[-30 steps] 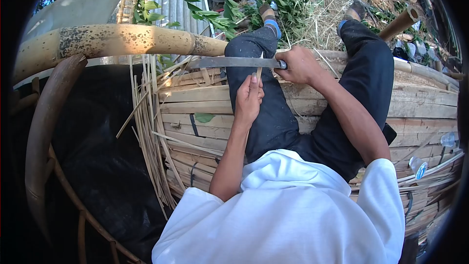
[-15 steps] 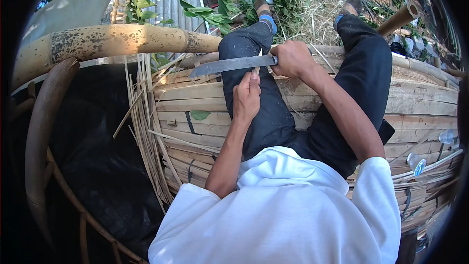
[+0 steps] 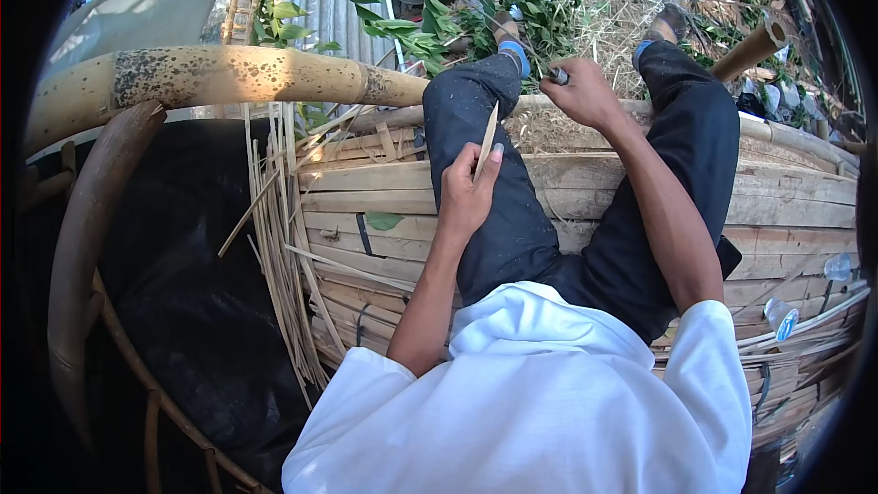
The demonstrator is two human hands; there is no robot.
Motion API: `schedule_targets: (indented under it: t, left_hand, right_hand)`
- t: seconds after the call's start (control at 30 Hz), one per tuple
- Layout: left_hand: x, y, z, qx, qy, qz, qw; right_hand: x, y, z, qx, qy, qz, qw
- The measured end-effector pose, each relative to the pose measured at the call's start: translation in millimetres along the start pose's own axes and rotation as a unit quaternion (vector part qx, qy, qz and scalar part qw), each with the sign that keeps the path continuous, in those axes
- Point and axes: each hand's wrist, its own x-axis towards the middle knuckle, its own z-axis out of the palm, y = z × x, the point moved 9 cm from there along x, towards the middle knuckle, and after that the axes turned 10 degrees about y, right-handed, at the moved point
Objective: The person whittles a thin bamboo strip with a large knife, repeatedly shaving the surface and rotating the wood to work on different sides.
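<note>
My left hand (image 3: 467, 190) is closed round a short, pointed, pale sliver of bamboo (image 3: 487, 142), which stands tip up above my left thigh. My right hand (image 3: 582, 93) is raised beyond my knees, up and to the right of the sliver, and is closed on the dark handle of a knife (image 3: 559, 77). The blade is hard to make out against the leaves. Knife and sliver are apart.
I sit on a platform of bamboo slats (image 3: 357, 181). Thin strips (image 3: 274, 265) lie at its left, beside a dark sheet (image 3: 183, 293). A thick bamboo pole (image 3: 229, 75) crosses the upper left. Plastic cups (image 3: 780, 318) lie at the right; leafy branches (image 3: 526, 14) lie beyond my feet.
My right hand has moved up and away with the knife, whose blade lay across the sliver before. My left hand has turned a little, and more of the sliver shows.
</note>
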Motion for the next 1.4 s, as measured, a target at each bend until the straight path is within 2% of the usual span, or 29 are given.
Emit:
schedule_targets:
  t: [0.07, 0.13, 0.2, 0.23, 0.3, 0.43, 0.5, 0.53, 0.6, 0.77, 0.83, 0.87, 0.93, 0.97, 1.0, 1.07, 1.13, 1.2, 1.23, 1.3, 1.4]
  left_hand:
    - [-1, 3, -5, 0.020, 0.025, -0.006, 0.999]
    - [-2, 9, -10, 0.038, 0.051, -0.012, 0.998]
    - [-4, 24, -12, 0.088, 0.074, 0.041, 0.993]
    - [-4, 24, -12, 0.087, 0.074, 0.041, 0.993]
    - [-5, 9, -5, 0.042, 0.014, -0.049, 0.998]
    - [1, 6, -5, 0.073, 0.009, -0.048, 0.996]
    - [2, 12, -7, 0.078, 0.048, 0.007, 0.996]
    - [0, 11, -4, 0.079, 0.047, 0.006, 0.996]
    - [-4, 29, -6, 0.122, 0.108, 0.099, 0.982]
    - [-10, 29, -8, 0.118, 0.114, 0.107, 0.981]
    - [-7, 11, -10, 0.132, 0.085, -0.004, 0.988]
    - [-9, 11, -7, 0.130, 0.084, -0.002, 0.988]
    - [-25, 30, -9, 0.081, 0.114, 0.129, 0.982]
    - [-19, 14, -12, 0.076, 0.101, 0.085, 0.988]
    - [-12, 12, -18, 0.076, 0.105, 0.086, 0.988]
    - [-4, -19, -8, -0.120, 0.019, -0.100, 0.988]
    - [-2, -17, -2, -0.138, 0.002, -0.103, 0.985]
    - [-3, -16, -1, -0.124, 0.004, -0.073, 0.990]
    - [-4, -16, -3, -0.122, 0.003, -0.074, 0.990]
    - [-5, -17, -2, -0.160, -0.015, -0.096, 0.982]
    - [-5, -16, 0, -0.100, -0.020, -0.062, 0.993]
  right_hand:
    - [3, -6, 3, 0.009, 0.012, -0.054, 0.998]
    - [0, -14, 2, 0.014, -0.002, -0.060, 0.998]
    - [-3, -19, 4, 0.017, -0.015, -0.067, 0.998]
    - [-6, -24, 6, 0.002, -0.022, -0.099, 0.995]
    - [-17, -40, 7, -0.042, -0.017, -0.165, 0.985]
    - [-36, -54, 27, -0.114, -0.036, -0.223, 0.967]
    - [-43, -61, 34, -0.137, -0.044, -0.221, 0.965]
    - [-46, -62, 38, -0.161, -0.054, -0.218, 0.961]
    - [-50, -66, 43, -0.171, -0.061, -0.229, 0.956]
    - [-45, -58, 46, -0.221, -0.088, -0.195, 0.951]
    - [-26, -34, 39, -0.248, -0.063, -0.133, 0.957]
    - [-2, -1, 21, -0.251, -0.032, 0.011, 0.967]
    - [26, 49, -8, -0.303, -0.015, 0.054, 0.951]
    - [32, 55, -14, -0.276, 0.001, 0.074, 0.958]
    - [34, 46, -15, -0.275, 0.002, 0.070, 0.959]
    - [23, 14, -13, -0.072, 0.005, 0.038, 0.997]
    - [4, -15, -3, -0.036, -0.016, 0.010, 0.999]
    - [-17, -46, 17, -0.093, -0.069, -0.105, 0.988]
    - [-25, -50, 21, -0.091, -0.070, -0.102, 0.988]
    - [-41, -65, 36, -0.148, -0.102, -0.190, 0.965]
    - [-47, -66, 42, -0.162, -0.093, -0.207, 0.960]
